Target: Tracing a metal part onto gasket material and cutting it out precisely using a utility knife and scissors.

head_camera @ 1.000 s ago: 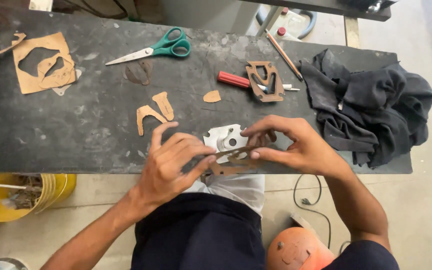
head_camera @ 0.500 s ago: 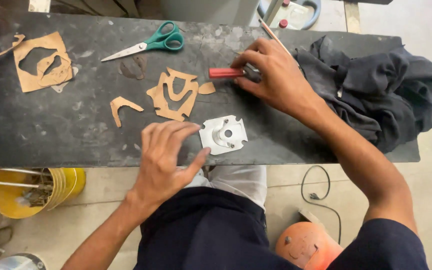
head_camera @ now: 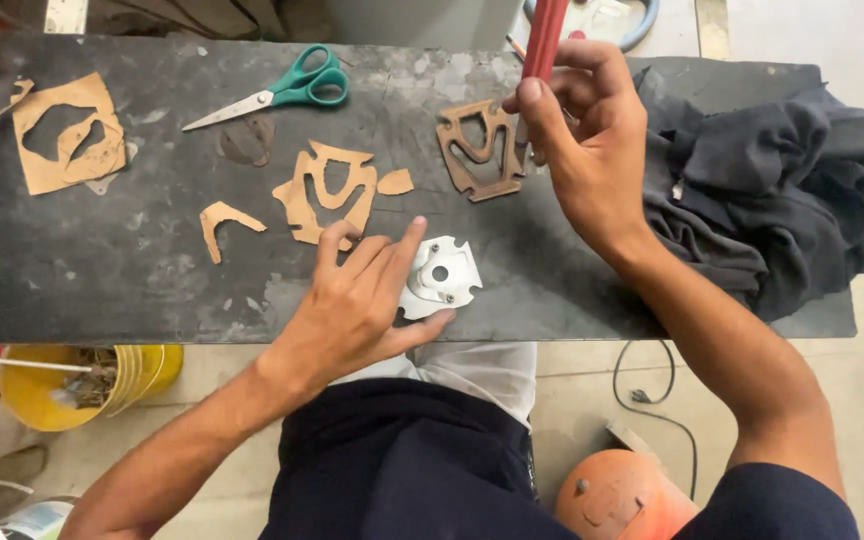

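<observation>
Two hands busy: left hand [head_camera: 357,300] flat, fingers spread, pinning white metal plate [head_camera: 439,278] at bench [head_camera: 152,290] edge; right hand [head_camera: 582,140] clenches red-handled tool [head_camera: 544,38]. Tracing step likely; tool must come down to the plate.

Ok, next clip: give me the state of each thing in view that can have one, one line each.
Left hand: open, fingers resting on the white metal plate.
Right hand: closed around the red-handled tool.
Red-handled tool: lifted off the bench, upright.
White metal plate: flat at the bench's near edge.
Green scissors: closed, lying flat.
Dark cloth: crumpled.
Yellow bucket: open-topped, scraps inside.
</observation>
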